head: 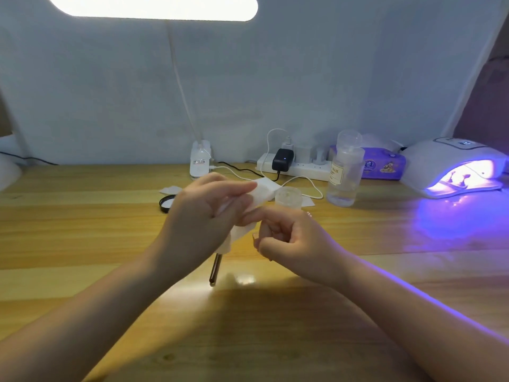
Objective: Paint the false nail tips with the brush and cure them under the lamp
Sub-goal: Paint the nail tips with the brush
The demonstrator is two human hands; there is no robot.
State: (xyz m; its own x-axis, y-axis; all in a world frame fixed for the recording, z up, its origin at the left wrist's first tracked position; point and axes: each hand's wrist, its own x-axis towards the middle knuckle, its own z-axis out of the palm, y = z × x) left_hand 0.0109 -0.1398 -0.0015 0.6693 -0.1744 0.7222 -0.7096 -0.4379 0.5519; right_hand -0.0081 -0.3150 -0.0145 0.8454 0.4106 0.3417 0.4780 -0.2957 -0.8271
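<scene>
The left hand (209,213) grips a white wipe (261,193) folded around the brush (215,267); the brush's dark handle pokes out below the hand, its end close to the wooden bench (82,244). Whether the bristles are inside the wipe cannot be seen. The right hand (289,235) sits just beside the left, its fingers curled in, the forefinger reaching to touch the wipe's lower edge. What, if anything, the curled fingers pinch is too blurred to tell.

Just beyond the right hand stands a small clear jar (287,198), and beyond the left hand lies a black lid (166,203) next to a flat white pad (169,190). Farther off to the right of the right hand the curing lamp (451,166) glows violet, with small dark shapes on stands inside its mouth, likely the nail tips (458,179), and it casts purple light on the bench. Between the lamp and the hands stands a tall clear bottle (344,172) with a label, in front of a purple tissue pack (385,166). A white power strip (294,168) with a black adapter (282,159) lies along the wall behind the hands, near a small white bottle (199,164). A bright desk lamp (154,6) shines overhead.
</scene>
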